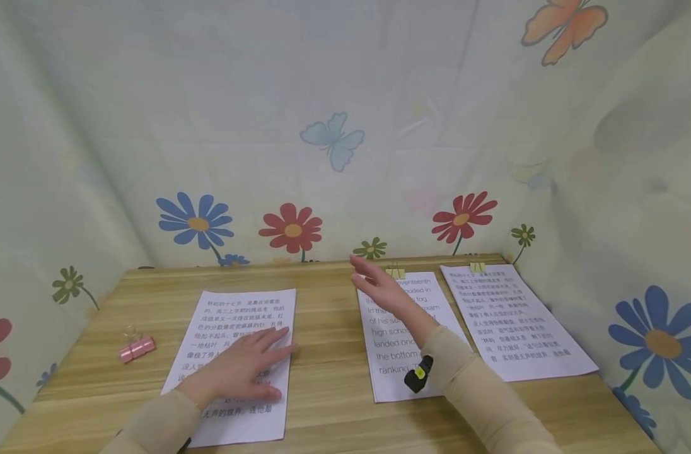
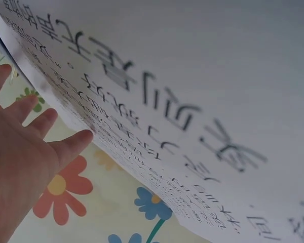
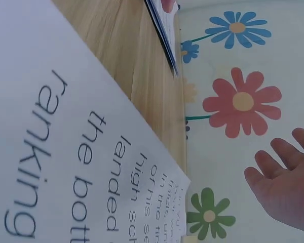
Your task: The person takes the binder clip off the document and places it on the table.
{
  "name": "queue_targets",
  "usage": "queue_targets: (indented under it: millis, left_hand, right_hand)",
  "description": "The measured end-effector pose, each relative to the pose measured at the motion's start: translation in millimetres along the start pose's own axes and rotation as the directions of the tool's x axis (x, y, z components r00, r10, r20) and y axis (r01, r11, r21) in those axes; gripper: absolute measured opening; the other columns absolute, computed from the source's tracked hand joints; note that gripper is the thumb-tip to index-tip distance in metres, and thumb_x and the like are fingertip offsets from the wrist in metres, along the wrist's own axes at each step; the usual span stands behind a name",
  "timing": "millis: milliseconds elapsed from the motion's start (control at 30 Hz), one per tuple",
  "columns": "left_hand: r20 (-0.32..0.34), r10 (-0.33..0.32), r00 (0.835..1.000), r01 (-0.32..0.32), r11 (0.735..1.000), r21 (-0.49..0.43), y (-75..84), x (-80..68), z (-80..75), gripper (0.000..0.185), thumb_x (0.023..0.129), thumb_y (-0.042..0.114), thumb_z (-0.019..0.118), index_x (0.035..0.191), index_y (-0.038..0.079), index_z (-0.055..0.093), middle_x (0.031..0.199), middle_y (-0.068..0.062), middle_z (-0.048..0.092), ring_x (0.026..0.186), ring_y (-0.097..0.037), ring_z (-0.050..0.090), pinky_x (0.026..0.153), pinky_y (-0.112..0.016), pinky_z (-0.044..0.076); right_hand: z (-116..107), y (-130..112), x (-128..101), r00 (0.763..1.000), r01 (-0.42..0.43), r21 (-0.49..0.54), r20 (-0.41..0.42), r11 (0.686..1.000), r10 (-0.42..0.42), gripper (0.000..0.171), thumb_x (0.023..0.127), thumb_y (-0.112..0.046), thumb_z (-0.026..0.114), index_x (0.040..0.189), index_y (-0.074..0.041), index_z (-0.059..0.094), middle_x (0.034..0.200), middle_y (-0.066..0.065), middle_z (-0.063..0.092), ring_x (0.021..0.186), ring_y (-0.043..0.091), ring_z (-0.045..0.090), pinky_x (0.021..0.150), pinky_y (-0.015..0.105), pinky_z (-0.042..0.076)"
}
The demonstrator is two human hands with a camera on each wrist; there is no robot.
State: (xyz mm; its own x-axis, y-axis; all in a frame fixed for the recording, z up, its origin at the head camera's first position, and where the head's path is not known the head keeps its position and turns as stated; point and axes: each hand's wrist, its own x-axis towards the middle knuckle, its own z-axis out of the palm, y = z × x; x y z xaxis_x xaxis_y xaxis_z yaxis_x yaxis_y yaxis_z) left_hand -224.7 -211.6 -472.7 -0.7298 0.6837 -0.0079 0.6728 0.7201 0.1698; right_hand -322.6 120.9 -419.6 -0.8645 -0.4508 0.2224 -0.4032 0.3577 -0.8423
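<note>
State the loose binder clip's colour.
Pink; the loose binder clip shows best in the head view.

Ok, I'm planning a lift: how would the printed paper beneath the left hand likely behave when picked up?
The printed paper will probably bend, being broad and thin. It may fan apart if several sheets: no clip shows on its top edge. Lying flat, it seems unlikely to roll.

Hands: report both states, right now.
Left hand: open, holding nothing, over the leftmost paper.
Right hand: open, holding nothing, in the air.
</note>
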Motion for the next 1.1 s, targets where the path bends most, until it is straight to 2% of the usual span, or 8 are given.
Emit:
queue_targets:
  millis: [233, 433, 600, 767, 933, 1100]
  left_hand:
    - [0.058, -0.013, 0.998, 0.014, 1.0, -0.019, 2.2, 0.4, -0.7, 0.08, 0.082, 0.073, 0.058, 0.149, 0.029, 0.047, 0.161, -0.008, 0.027, 0.145, -0.036, 0.026, 0.112, -0.06, 0.028]
    - [0.086, -0.058, 0.995, 0.059, 0.998, -0.009, 1.9, 2.6, -0.2, 0.082, 0.082, 0.073, 0.058, 0.149, 0.029, 0.047, 0.16, -0.007, 0.03, 0.145, -0.035, 0.027, 0.112, -0.06, 0.028]
    - [0.092, -0.093, 0.991, 0.095, 0.995, -0.017, 2.4, 2.5, -2.0, 0.082, 0.081, 0.073, 0.06, 0.149, 0.028, 0.047, 0.16, -0.007, 0.031, 0.144, -0.035, 0.028, 0.111, -0.062, 0.029]
    - [0.08, -0.09, 0.993, 0.094, 0.995, -0.044, 3.5, 1.9, -6.9, 0.081, 0.083, 0.07, 0.061, 0.148, 0.023, 0.049, 0.158, -0.012, 0.032, 0.142, -0.04, 0.03, 0.109, -0.065, 0.028]
    - [0.069, -0.095, 0.993, 0.099, 0.994, -0.047, 1.1, 0.0, -9.9, 0.08, 0.083, 0.066, 0.064, 0.147, 0.02, 0.05, 0.157, -0.015, 0.033, 0.141, -0.042, 0.031, 0.108, -0.066, 0.028]
    - [0.068, -0.105, 0.992, 0.108, 0.993, -0.05, -3.7, -0.8, -8.9, 0.08, 0.083, 0.067, 0.063, 0.146, 0.02, 0.051, 0.157, -0.015, 0.034, 0.141, -0.041, 0.031, 0.109, -0.065, 0.027]
  right_hand:
    - [-22, 3, -17, 1.0, 0.018, -0.031, -0.024, 0.999, -0.019, 0.056, 0.105, -0.023, 0.051, 0.153, -0.004, 0.032, 0.155, 0.017, 0.036, 0.142, 0.034, 0.034, 0.116, 0.05, 0.026]
    - [-38, 7, -29, 0.998, 0.019, -0.042, -0.059, 0.999, -0.022, 0.055, 0.104, -0.02, 0.052, 0.152, 0.001, 0.033, 0.154, 0.022, 0.036, 0.141, 0.038, 0.033, 0.116, 0.052, 0.024]
    - [-46, 12, -37, 0.997, -0.007, -0.115, -0.079, 0.993, -0.003, 0.058, 0.104, -0.024, 0.054, 0.152, 0.0, 0.033, 0.154, 0.02, 0.037, 0.141, 0.038, 0.034, 0.116, 0.051, 0.025]
    - [-56, 24, -46, 0.994, -0.042, -0.201, -0.107, 0.979, 0.021, 0.061, 0.102, -0.028, 0.057, 0.153, -0.004, 0.034, 0.154, 0.017, 0.039, 0.14, 0.037, 0.036, 0.115, 0.051, 0.027]
    - [-66, 36, -54, 0.991, -0.059, -0.227, -0.131, 0.972, 0.03, 0.062, 0.101, -0.028, 0.059, 0.152, -0.003, 0.035, 0.154, 0.019, 0.037, 0.141, 0.039, 0.033, 0.115, 0.054, 0.025]
    - [-76, 41, -65, 0.983, -0.132, -0.264, -0.158, 0.956, 0.093, 0.066, 0.098, -0.034, 0.062, 0.152, -0.008, 0.036, 0.155, 0.018, 0.036, 0.142, 0.041, 0.031, 0.113, 0.061, 0.025]
